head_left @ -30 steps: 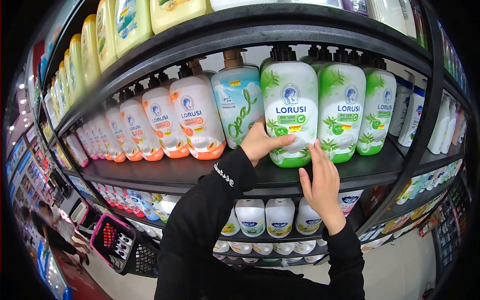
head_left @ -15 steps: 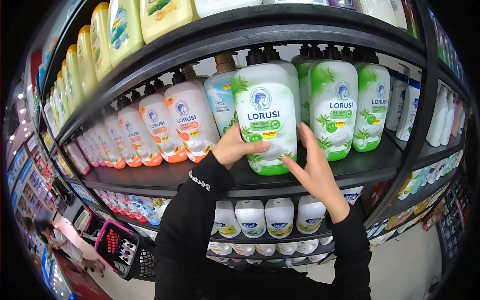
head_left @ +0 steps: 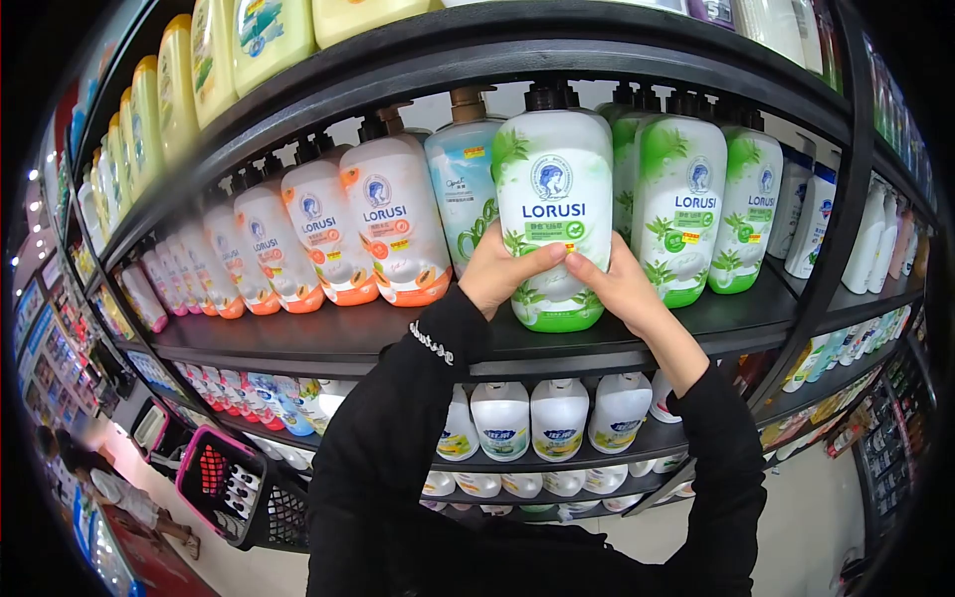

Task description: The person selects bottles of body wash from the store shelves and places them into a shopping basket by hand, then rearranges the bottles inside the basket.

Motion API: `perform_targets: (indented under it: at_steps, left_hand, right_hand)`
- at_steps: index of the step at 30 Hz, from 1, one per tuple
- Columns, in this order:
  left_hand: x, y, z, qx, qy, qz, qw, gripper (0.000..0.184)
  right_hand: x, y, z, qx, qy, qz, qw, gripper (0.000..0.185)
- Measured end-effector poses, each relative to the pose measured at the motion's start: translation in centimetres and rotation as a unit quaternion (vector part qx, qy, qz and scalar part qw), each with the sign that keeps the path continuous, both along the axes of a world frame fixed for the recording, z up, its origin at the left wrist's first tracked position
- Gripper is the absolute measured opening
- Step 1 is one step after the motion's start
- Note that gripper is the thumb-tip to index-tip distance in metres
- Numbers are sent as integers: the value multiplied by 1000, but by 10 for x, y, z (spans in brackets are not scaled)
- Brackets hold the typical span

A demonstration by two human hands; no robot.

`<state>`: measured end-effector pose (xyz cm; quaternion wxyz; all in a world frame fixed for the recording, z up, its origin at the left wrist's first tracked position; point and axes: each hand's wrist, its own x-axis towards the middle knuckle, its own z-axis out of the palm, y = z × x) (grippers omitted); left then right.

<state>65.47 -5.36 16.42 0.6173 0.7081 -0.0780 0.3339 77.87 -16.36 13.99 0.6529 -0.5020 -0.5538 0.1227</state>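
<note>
A white and green LORUSI pump bottle (head_left: 555, 214) with a dark pump top stands upright at the front of the middle shelf. My left hand (head_left: 505, 267) grips its left side, thumb across the label. On the opposite side, my right hand (head_left: 629, 287) is closed round the bottle, its thumb meeting the left one on the front. The other fingers of both hands are largely hidden behind it. Matching green bottles (head_left: 680, 214) stand to the right. A blue pump bottle (head_left: 465, 179) is just left, beside a row of orange LORUSI bottles (head_left: 396, 224).
Yellow bottles (head_left: 274, 38) line the shelf above, and white bottles (head_left: 558, 420) fill the one below. A black shelf post (head_left: 841, 189) rises at right. Shopping baskets (head_left: 224, 488) and a person (head_left: 124, 490) are at lower left.
My right hand has gone from open beside the bottle to closed round its right side. My left hand still grips the bottle. The whole view has shifted slightly.
</note>
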Motion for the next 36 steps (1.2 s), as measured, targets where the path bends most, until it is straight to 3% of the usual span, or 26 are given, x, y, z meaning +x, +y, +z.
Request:
perform_targets:
  at_steps: [6,10,18,25,30,36]
  left_hand:
    - [-11,-11,3,-22,-41,11,999,33]
    - [-27,-24,6,-79,-38,-5,996,32]
    - [-65,-49,-4,-121,-50,-22,991,31]
    - [-99,-51,-34,-122,-58,-32,990,34]
    - [-135,-42,-59,-94,-41,8,995,61]
    - [-206,-32,-65,-87,-30,42,995,69]
  right_hand:
    - [-16,0,2,54,-32,-44,997,47]
    - [-37,-17,18,46,-32,-14,998,43]
    - [-73,-45,22,-18,-44,29,998,43]
    - [-107,-52,-13,-31,-33,3,999,51]
    - [-144,-54,-27,-83,-51,0,995,61]
    - [-200,-41,-33,-98,-72,33,992,71]
